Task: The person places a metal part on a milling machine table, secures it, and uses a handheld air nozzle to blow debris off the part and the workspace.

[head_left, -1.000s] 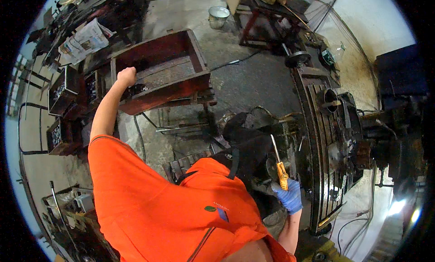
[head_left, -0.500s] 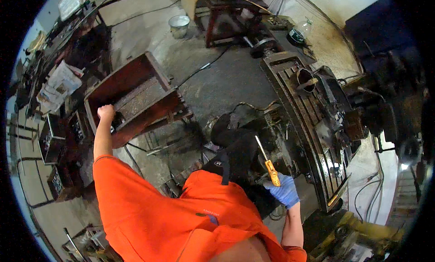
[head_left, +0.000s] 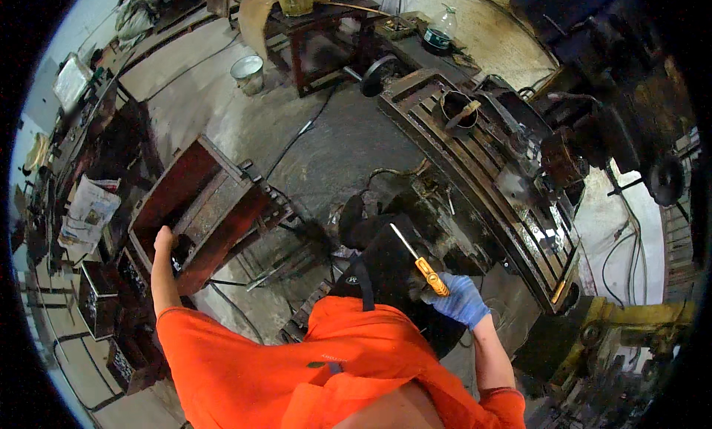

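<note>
In my right hand, which wears a blue glove, is a screwdriver with a yellow-orange handle. Its bare metal shaft points away and to the left, in front of my lap. My left hand is bare and reaches over the left part of a rusty reddish-brown metal box. The fingers look closed and point down into it; what they hold, if anything, is hidden. Small dark parts lie in the box beside that hand.
A slotted machine table stands to the right, a metal cup on it. Small dark bins and folded newspaper are at the left. Farther off stand a bucket, a dark red stand and a bottle.
The view has shifted, so the box and machine table sit differently in the picture. My left hand reaches lower toward the dark parts. My right hand still holds the screwdriver.
</note>
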